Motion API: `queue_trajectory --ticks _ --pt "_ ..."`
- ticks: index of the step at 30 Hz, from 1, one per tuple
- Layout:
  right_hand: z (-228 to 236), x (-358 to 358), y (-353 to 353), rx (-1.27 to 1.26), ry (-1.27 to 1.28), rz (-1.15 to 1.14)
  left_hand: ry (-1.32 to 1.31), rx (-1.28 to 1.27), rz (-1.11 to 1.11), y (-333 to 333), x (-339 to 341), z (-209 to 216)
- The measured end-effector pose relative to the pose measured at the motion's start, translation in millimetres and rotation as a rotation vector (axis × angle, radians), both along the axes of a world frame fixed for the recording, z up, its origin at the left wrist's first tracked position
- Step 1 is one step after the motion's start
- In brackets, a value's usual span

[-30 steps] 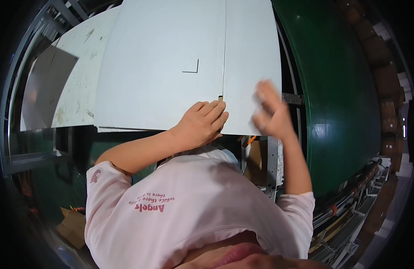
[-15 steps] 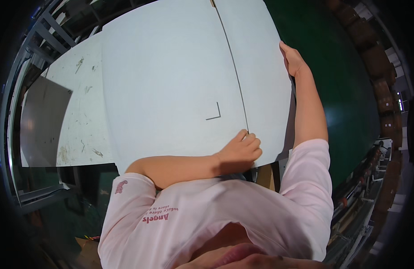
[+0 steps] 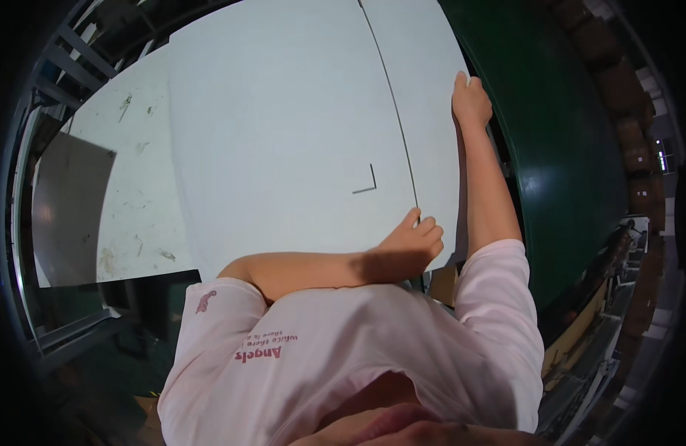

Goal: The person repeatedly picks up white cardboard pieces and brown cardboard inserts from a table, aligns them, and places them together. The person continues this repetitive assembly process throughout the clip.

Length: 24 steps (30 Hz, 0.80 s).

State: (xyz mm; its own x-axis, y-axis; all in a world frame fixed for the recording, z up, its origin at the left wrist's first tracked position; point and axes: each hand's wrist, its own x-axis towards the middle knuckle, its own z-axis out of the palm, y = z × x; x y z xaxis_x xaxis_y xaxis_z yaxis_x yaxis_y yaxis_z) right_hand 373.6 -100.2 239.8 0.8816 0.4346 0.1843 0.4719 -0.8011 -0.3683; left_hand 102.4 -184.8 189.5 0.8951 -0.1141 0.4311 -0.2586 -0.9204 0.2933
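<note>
A large white sheet [image 3: 283,134] lies flat in front of me. A thin dark line [image 3: 395,108] runs down its right part, from the far edge toward me. Bent across my front, my left hand [image 3: 411,241] rests at the near end of this line. Its fingers are curled and the thumb points up along the line; what they hold, if anything, is hidden. Farther out, my right hand [image 3: 473,102] is closed at the right edge of the sheet, with its fingertips out of sight. A small dark L-shaped mark [image 3: 374,178] shows left of the line.
To the left, a scuffed white tabletop [image 3: 138,186] extends past the sheet, partly under a grey shadow. A dark green surface [image 3: 551,171] borders the right side. Metal framing [image 3: 79,56] stands at the far left, brown cartons [image 3: 618,97] at the far right.
My right hand has gone from lying flat along the edge to a closed shape, slightly left. The left hand has shifted a little right and away from me. The L-shaped mark appears farther right.
</note>
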Motion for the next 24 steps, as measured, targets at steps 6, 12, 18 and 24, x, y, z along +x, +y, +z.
queue_trajectory --ticks 6,12,18,24 --pt "-12.1 -9.8 -28.3 0.036 -0.268 0.139 -0.127 0.009 0.031 -4.3 -4.8 -4.9" --pt "-31.7 -13.8 -144.6 0.401 0.128 0.333 -0.194 -0.027 0.036 -12.4 -7.0 6.0" --pt "-52.6 -35.8 -266.4 0.549 0.047 0.25 -0.201 0.031 0.073 -19.6 -2.1 21.2" --pt "-109.3 -49.5 -409.9 0.404 0.209 0.015 -0.151 0.186 0.064 -23.7 1.1 30.0"
